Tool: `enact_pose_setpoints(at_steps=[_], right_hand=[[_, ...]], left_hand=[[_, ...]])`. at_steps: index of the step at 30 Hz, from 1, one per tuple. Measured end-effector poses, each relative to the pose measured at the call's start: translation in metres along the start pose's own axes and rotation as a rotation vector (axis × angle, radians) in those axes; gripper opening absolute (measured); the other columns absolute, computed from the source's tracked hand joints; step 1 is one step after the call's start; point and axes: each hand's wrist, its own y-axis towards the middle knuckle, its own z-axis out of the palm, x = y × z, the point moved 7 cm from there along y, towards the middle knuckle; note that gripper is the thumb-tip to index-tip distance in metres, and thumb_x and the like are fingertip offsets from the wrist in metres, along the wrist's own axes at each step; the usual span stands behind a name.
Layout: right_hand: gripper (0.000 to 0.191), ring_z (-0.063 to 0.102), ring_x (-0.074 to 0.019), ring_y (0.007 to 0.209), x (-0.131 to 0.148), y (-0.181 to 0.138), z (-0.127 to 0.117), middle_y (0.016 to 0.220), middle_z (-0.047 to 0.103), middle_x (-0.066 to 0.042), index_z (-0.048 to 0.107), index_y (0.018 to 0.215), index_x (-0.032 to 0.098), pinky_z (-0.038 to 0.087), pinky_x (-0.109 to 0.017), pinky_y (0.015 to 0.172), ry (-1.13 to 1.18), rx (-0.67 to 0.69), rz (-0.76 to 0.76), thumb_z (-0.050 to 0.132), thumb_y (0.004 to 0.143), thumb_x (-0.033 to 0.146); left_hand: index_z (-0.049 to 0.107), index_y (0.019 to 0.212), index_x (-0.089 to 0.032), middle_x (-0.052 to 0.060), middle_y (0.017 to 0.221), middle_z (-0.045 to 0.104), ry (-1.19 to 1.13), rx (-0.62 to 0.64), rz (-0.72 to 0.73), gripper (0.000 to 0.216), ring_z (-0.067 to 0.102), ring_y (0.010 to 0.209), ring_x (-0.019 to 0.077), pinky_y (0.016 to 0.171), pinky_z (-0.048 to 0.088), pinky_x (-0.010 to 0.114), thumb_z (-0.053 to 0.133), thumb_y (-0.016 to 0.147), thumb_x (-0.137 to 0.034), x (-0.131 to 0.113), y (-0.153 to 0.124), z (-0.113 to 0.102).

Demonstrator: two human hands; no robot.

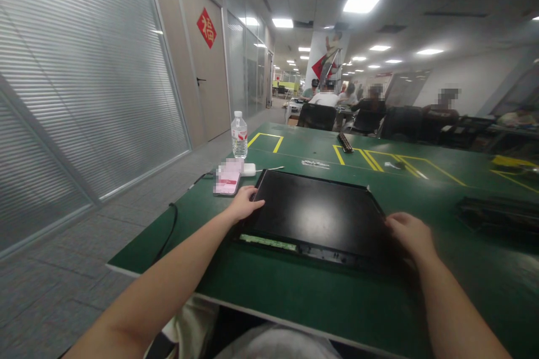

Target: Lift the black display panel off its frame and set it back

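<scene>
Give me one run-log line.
left hand: gripping left edge of black panel | right hand: at its right edge | green strip: along near edge | bottle: upright

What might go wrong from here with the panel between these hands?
The green strip at the near side of the black panel looks exposed and might get scraped. The left hand is close to the phone, so a leftward move could nudge it toward the edge of the green table.
</scene>
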Motion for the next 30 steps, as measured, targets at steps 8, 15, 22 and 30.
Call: enact_pose_setpoints(at_steps=[8,15,22,30], right_hand=[[0.020,0.065,-0.0219,0.063,-0.0006,-0.0002,-0.0003,0.064,0.069,-0.005,0.071,0.078,0.022,0.046,-0.033,0.066,0.025,0.019,0.037,0.058,0.070,0.034],[0.019,0.064,-0.0216,0.061,0.0033,0.0000,-0.0013,0.061,0.068,-0.004,0.072,0.078,0.021,0.047,-0.033,0.067,0.015,0.009,0.030,0.059,0.070,0.032],[0.020,0.065,-0.0220,0.070,-0.0023,0.0054,0.0038,0.074,0.072,-0.007,0.073,0.079,0.021,0.046,-0.032,0.068,0.016,-0.016,0.010,0.058,0.071,0.032],[0.020,0.064,-0.0228,0.070,-0.0032,0.0055,0.0033,0.069,0.070,-0.008,0.073,0.076,0.021,0.047,-0.032,0.066,0.023,-0.015,0.016,0.058,0.069,0.033]], left_hand=[[0.074,0.106,-0.014,0.015,0.132,0.061,0.008,0.003,0.037,0.045,0.055,0.126,0.0324,0.107,0.043,0.041,0.073,0.068,-0.038,0.0023,0.0019,0.0003],[0.075,0.095,-0.015,0.015,0.128,0.064,0.009,-0.025,0.041,0.040,0.057,0.124,0.0339,0.106,0.044,0.042,0.077,0.062,-0.037,0.0028,0.0061,-0.0016],[0.076,0.090,-0.017,0.012,0.122,0.068,-0.038,-0.002,0.040,0.036,0.061,0.117,0.0331,0.104,0.046,0.042,0.076,0.062,-0.038,0.0046,0.0078,-0.0017],[0.076,0.088,-0.019,0.010,0.112,0.071,-0.019,0.018,0.087,0.030,0.061,0.115,0.0328,0.101,0.047,0.042,0.072,0.065,-0.037,-0.0029,0.0050,-0.0021]])
